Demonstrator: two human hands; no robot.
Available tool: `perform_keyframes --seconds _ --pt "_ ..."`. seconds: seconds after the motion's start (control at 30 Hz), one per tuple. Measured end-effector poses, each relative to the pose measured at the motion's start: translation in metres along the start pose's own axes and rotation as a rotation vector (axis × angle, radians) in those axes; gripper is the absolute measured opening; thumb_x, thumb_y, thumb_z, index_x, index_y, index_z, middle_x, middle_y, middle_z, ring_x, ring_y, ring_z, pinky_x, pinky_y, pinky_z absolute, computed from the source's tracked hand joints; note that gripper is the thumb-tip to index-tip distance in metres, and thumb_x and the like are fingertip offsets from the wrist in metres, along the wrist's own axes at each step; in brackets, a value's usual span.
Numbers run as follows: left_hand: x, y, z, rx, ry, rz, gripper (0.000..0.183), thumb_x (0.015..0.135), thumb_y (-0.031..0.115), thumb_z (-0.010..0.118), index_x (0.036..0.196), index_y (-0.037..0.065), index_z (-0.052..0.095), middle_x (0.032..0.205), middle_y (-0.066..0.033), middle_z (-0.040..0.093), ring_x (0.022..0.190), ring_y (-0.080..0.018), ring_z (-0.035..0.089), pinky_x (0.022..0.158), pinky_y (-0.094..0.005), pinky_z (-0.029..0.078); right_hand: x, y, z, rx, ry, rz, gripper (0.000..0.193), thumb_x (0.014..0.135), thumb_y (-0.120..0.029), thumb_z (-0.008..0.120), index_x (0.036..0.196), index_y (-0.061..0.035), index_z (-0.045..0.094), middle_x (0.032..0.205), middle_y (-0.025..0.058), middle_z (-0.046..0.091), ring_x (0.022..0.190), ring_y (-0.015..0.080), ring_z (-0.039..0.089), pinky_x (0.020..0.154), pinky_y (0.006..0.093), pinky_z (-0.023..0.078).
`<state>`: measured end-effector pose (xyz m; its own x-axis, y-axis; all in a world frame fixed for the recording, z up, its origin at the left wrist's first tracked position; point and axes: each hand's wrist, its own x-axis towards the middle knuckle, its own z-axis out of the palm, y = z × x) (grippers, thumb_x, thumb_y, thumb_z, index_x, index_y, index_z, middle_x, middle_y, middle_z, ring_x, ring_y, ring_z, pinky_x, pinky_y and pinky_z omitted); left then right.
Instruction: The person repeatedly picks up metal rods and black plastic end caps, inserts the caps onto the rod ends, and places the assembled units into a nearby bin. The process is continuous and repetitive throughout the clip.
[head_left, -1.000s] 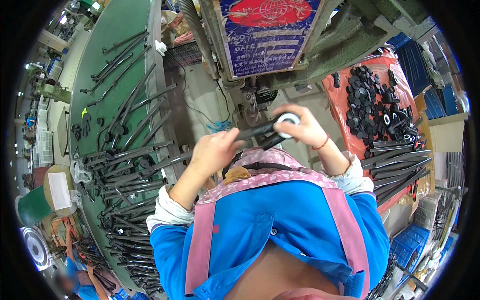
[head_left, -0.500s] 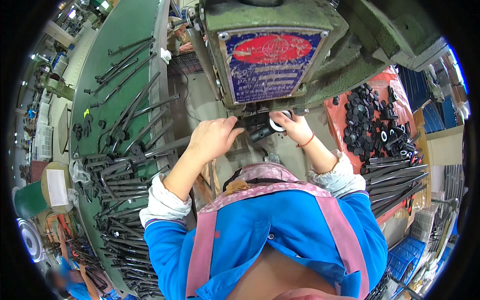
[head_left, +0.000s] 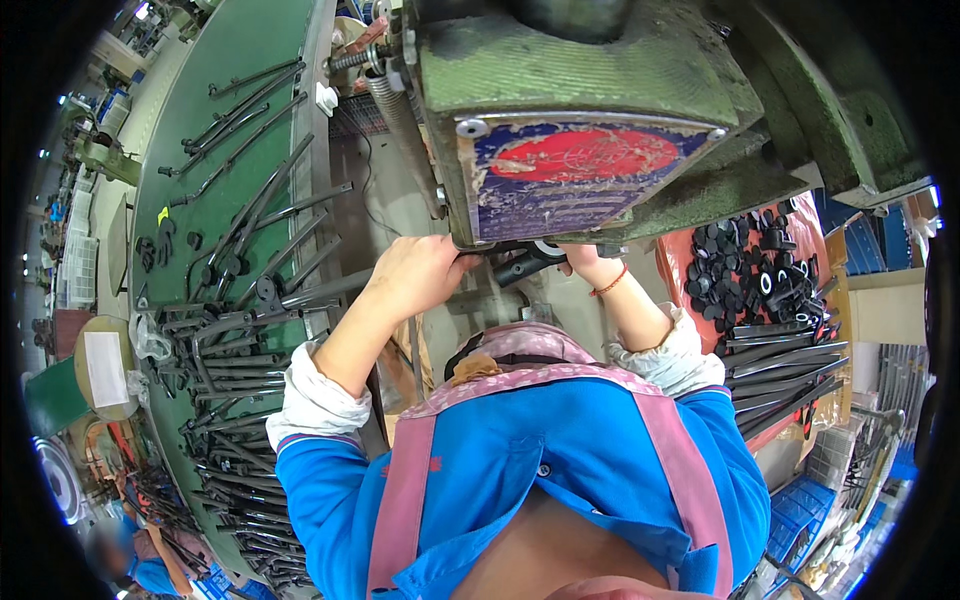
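Note:
My left hand [head_left: 415, 275] is closed, thumb and fingers pinching the left end of a black tubular metal part [head_left: 528, 262] under the press head [head_left: 590, 170]. A short cylinder on that part points down and left. My right hand [head_left: 597, 268] grips its right end, beside a pale ring mostly hidden by the press; its fingertips are partly hidden too. A long dark tube [head_left: 335, 290] runs from the conveyor to my left wrist; whether it joins the held part I cannot tell.
On the left, a green conveyor [head_left: 225, 85] carries many black tubes. A coil spring [head_left: 400, 125] hangs beside the press. Black round caps [head_left: 715, 265] lie on red sheeting at right, with black tubes [head_left: 780, 365] nearer. Another person [head_left: 150, 560] is at far lower left.
The press head appears larger and lower in view, covering more of the black part, the pale ring and my right fingertips. Both hands keep their grip.

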<state>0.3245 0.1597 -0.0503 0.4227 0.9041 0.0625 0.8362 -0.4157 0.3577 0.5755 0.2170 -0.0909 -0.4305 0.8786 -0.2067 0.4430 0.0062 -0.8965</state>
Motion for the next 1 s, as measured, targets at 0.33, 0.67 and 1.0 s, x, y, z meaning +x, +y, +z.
perform_keyframes --seconds 0.33,0.67,1.0 --pt "0.004 -0.008 0.015 -0.005 -0.107 -0.044 0.027 0.093 0.032 0.056 0.097 0.008 0.066 0.081 -0.0179 0.068 0.077 -0.0382 0.066 0.068 -0.0481 0.053 0.002 0.020 0.013 0.189 0.067 0.050 0.019 0.094 -0.019 0.058 0.105 -0.0037 0.062 0.079 0.0050 0.063 0.043 0.0107 0.050 0.038 0.0299 0.040" --pt "-0.031 -0.037 0.034 0.044 0.193 0.045 0.033 0.088 0.035 0.064 0.103 0.006 0.063 0.086 -0.0118 0.065 0.081 -0.0326 0.064 0.069 -0.0419 0.051 0.010 0.083 0.008 -0.783 0.160 -0.605 0.037 0.076 -0.010 0.065 0.113 -0.0059 0.065 0.102 0.0082 0.068 0.099 0.0261 0.062 0.092 0.0386 0.046" --pt "-0.074 -0.076 0.028 -0.014 0.255 -0.039 0.032 0.088 0.035 0.064 0.108 0.011 0.066 0.081 -0.0103 0.065 0.077 -0.0313 0.064 0.068 -0.0416 0.051 0.008 0.101 0.008 -0.074 0.242 -0.298 0.046 0.074 0.010 0.057 0.118 -0.0017 0.062 0.119 0.0112 0.053 0.084 0.0188 0.061 0.047 0.0255 0.049"
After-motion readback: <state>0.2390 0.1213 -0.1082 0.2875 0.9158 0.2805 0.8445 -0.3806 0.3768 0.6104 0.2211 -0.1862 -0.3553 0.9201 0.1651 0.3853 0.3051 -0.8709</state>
